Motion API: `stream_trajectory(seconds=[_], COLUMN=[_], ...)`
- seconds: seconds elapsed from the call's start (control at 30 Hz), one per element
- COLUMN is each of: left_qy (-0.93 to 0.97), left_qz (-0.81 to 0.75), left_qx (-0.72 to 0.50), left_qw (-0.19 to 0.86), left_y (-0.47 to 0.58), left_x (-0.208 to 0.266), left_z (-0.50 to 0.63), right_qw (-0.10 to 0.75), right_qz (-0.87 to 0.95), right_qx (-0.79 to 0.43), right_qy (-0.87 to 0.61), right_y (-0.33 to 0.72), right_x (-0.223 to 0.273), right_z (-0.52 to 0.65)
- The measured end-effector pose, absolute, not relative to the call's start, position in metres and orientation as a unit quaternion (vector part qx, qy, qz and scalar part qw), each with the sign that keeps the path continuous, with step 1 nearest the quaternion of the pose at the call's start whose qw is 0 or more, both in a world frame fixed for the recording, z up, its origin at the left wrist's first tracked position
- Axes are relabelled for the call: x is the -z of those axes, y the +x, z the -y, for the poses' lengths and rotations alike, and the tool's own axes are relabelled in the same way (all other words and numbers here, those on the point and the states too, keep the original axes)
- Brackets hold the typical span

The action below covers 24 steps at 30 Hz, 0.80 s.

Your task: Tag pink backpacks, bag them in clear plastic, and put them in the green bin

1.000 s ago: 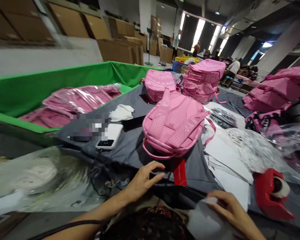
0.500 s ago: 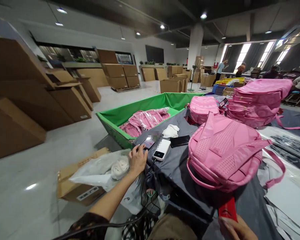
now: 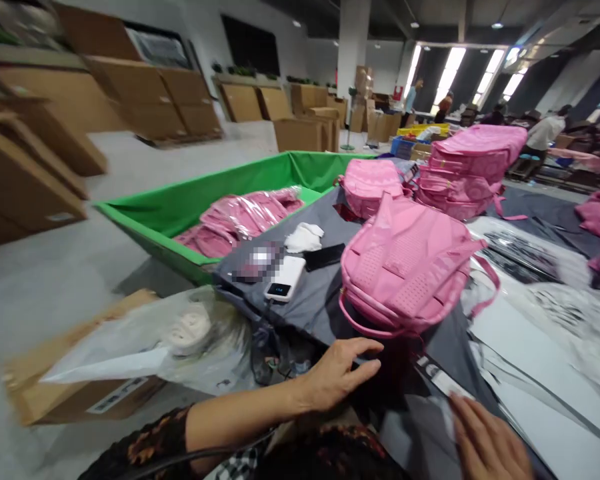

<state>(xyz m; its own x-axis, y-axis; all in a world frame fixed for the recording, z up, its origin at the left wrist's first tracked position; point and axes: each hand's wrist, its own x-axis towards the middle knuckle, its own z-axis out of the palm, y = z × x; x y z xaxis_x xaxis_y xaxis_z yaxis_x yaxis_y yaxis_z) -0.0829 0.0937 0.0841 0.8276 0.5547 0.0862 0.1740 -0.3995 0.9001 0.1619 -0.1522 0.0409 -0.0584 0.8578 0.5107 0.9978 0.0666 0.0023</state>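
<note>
My left hand (image 3: 343, 375) is in front of the near edge of a pink backpack (image 3: 405, 273), with thumb and fingers apart and nothing between them. The backpack lies on the grey-covered table with its padded straps facing up. My right hand (image 3: 487, 437) is at the lower right, fingers stretched out and lying flat. Its fingertips reach the near end of a black-and-white tag (image 3: 443, 380); the thumb is hidden. A dark red patch shows in the shadow under the backpack. Farther left are a white power bank (image 3: 285, 279), a black phone (image 3: 325, 257) and a crumpled white cloth (image 3: 304, 237).
A green bin (image 3: 145, 200) holds pink items in clear plastic (image 3: 250, 217). More pink backpacks (image 3: 467, 173) stand at the back. White sheets (image 3: 545, 373) and plastic packs cover the right. A cardboard box (image 3: 40, 393) under a plastic bag stands at left. People are far behind.
My left hand has left the phone-like item by the power bank and moved right, to the backpack's front. The red card in my right hand no longer shows; a black-and-white tag does. The view has turned right.
</note>
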Motion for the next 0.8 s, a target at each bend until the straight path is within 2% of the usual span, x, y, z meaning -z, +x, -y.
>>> stream_trajectory(seconds=[0.1,0.2,0.27,0.4,0.53,0.67,0.8], left_qy=[0.809,0.768,0.735,0.697,0.64,0.63,0.603], left_qz=[-0.227,-0.26,-0.263,-0.299,-0.272,-0.285,-0.29], left_qx=[-0.127,-0.114,-0.122,-0.173,-0.177,-0.203,-0.221], left_qw=[0.528,0.574,0.613,0.629,0.696,0.694,0.71], left_y=[-0.053,-0.028,-0.01,0.027,0.035,0.01,-0.006], left_x=[-0.064,-0.046,-0.042,-0.04,-0.034,-0.035,-0.056], left_z=[-0.06,-0.059,-0.063,-0.067,-0.065,-0.07,-0.076], right_qw=[0.227,0.279,0.333,0.408,0.349,0.276,0.134], right_qz=[0.726,0.748,0.7,0.526,0.503,0.562,0.574], right_qx=[0.087,-0.167,-0.297,-0.317,-0.314,-0.344,-0.391], right_qy=[-0.643,-0.578,-0.558,-0.675,-0.726,-0.7,-0.706], right_y=[0.129,0.113,0.118,0.158,0.196,0.201,0.189], right_x=[-0.04,-0.051,-0.072,-0.125,-0.158,-0.169,-0.152], right_z=[0.154,0.158,0.163,0.169,0.165,0.162,0.147])
